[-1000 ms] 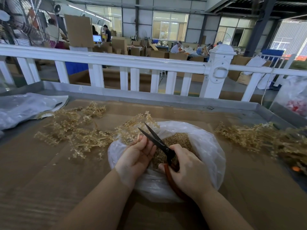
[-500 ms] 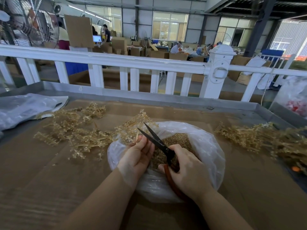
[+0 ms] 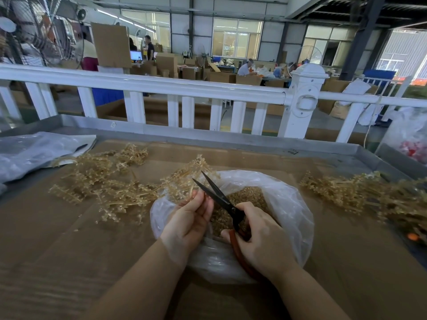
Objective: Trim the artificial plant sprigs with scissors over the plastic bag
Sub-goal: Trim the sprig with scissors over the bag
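Note:
A clear plastic bag (image 3: 291,204) lies open on the cardboard-covered table, with a heap of small tan cuttings (image 3: 245,197) inside. My left hand (image 3: 187,222) pinches a tan plastic sprig (image 3: 184,179) at the bag's left rim. My right hand (image 3: 261,239) grips black scissors (image 3: 217,192) with red-brown handles; the blades are parted and point up and left, right beside my left fingertips. Where the sprig's stem meets the blades is hidden by my fingers.
A pile of tan sprigs (image 3: 104,181) spreads to the left of the bag, another pile (image 3: 360,195) to the right. A flat plastic bag (image 3: 34,153) lies at the far left. A metal rim (image 3: 208,137) and white fence (image 3: 208,88) bound the table's far side.
The sprig and my left fingers have shifted slightly at the bag's rim. The scissors remain parted in nearly the same place.

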Tool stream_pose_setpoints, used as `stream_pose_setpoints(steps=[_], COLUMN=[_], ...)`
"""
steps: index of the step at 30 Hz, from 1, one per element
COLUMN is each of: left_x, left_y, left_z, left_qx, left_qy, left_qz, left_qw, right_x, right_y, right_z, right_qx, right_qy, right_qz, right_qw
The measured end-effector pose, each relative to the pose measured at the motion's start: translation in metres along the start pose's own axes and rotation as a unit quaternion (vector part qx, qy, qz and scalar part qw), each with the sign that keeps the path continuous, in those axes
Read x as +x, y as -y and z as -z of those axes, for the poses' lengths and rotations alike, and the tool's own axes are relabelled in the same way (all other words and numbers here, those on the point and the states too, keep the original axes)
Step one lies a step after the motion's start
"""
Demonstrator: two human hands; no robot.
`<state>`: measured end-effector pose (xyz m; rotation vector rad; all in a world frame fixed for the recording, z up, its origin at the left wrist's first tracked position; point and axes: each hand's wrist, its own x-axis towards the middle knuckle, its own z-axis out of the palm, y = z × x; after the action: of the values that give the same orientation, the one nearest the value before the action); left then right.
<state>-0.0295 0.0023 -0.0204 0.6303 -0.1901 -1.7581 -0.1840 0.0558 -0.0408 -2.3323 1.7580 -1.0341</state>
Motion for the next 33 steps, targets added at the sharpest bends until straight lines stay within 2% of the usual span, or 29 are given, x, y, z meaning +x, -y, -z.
stream_pose_setpoints(steps=[11, 18, 24, 33], left_x=[-0.002, -0.005, 0.0, 0.0], left_y=[0.005, 0.0, 0.001, 0.003], left_z=[0.003, 0.01, 0.005, 0.001], left_qx=[0.102, 0.094, 0.061, 0.053], left_qy=[0.005, 0.07, 0.006, -0.008], left_qz=[-0.027, -0.009, -0.013, -0.018], left_qw=[0.994, 0.993, 0.998, 0.998], right_x=[0.0, -0.001, -0.002, -0.001], right_y=[0.001, 0.002, 0.002, 0.002], right_z=[0.001, 0.001, 0.003, 0.003], right_qx=[-0.006, 0.007, 0.028, -0.009], right_qy=[-0.01, -0.012, -0.019, 0.013], right_qz=[0.007, 0.002, -0.005, -0.002], right_qw=[1.0, 1.0, 0.999, 1.0])
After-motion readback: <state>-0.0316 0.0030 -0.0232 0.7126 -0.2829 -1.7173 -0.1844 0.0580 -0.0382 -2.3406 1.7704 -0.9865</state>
